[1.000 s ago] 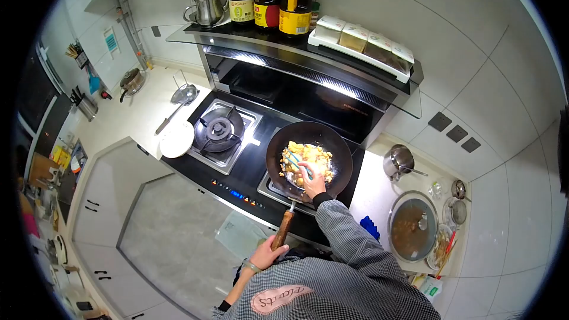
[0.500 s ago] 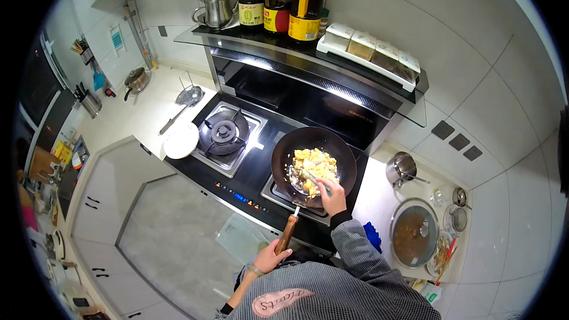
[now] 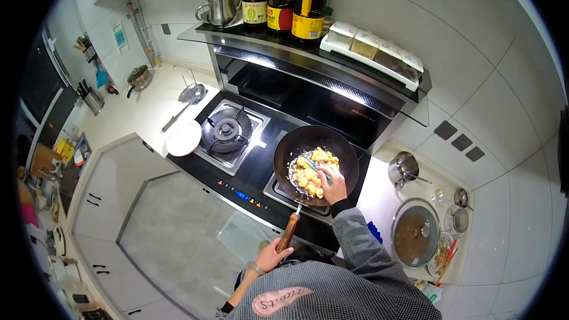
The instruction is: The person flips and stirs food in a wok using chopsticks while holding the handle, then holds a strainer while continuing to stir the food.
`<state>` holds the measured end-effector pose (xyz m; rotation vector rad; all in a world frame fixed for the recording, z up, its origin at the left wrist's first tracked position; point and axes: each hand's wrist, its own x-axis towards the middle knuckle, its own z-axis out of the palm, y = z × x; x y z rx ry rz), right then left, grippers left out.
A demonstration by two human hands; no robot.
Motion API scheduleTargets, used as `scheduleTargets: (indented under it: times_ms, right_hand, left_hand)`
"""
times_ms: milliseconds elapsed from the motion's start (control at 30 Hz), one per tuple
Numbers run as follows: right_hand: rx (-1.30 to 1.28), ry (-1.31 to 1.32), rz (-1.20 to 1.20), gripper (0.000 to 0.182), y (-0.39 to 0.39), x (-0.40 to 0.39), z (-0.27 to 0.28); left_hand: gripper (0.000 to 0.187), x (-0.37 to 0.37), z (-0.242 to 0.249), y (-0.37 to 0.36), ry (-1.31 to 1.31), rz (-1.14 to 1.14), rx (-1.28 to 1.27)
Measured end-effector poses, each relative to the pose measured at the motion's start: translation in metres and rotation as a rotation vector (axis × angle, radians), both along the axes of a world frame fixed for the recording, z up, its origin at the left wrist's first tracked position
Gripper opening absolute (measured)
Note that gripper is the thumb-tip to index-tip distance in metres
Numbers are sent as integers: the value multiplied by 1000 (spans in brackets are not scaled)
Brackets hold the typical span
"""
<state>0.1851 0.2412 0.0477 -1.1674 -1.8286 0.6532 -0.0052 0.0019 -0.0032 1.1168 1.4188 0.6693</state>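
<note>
A dark wok (image 3: 347,147) sits on the right burner, with its wooden handle (image 3: 289,231) pointing toward me. My left hand (image 3: 274,255) is closed around the end of that handle. Yellow pieces that look like scrambled egg (image 3: 306,184) lie in the wok, some of them spread toward the near side. Over the food, my right hand (image 3: 333,186) grips a utensil with a teal handle (image 3: 310,163). Its tip is down among the egg pieces, and its exact shape is too small to make out.
Left of the wok is a bare burner (image 3: 226,131), with a white plate (image 3: 184,138) and a skimmer (image 3: 191,94) beside it. A lidded pan (image 3: 415,234) and a steel pot (image 3: 403,167) stand on the right counter. Sauce bottles (image 3: 309,9) line the shelf above.
My right hand has shifted slightly up and turned, bringing the utensil across the food. The egg pieces are rearranged, with a gap between clumps. My left hand stays on the handle.
</note>
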Motion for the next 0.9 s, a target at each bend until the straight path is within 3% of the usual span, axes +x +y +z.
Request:
scheduleTargets:
  times_ms: [167,267,467,533,633,700,767,833,900]
  right_hand:
    - [-79,-9,4,18,-2,2,-23]
    - [-268,274,24,20,-5,15,-8]
    - [-138,190,-14,16,4,26,-40]
    - [-200,218,-34,17,-3,22,-17]
    - [-286,257,-59,17,-13,20,-7]
    - [81,-41,-49,17,-7,19,-33]
    - [176,-97,-46,18,-3,18,-46]
    - [-233,273,-45,20,-2,19,-50]
    - [-259,331,-48,24,1,27,-47]
  left_hand:
    - [54,0,-10,1,-17,11,31]
    - [56,-1,-9,0,57,-22,13]
    - [58,-1,-9,2,1,-20,37]
    - [56,-2,12,3,77,-26,54]
    - [57,-1,-7,1,35,-23,65]
    - [57,-2,-13,1,27,-33,50]
    - [58,-3,-8,3,20,-37,42]
    - [58,-2,5,3,50,-26,65]
    - [57,-1,-2,2,50,-24,58]
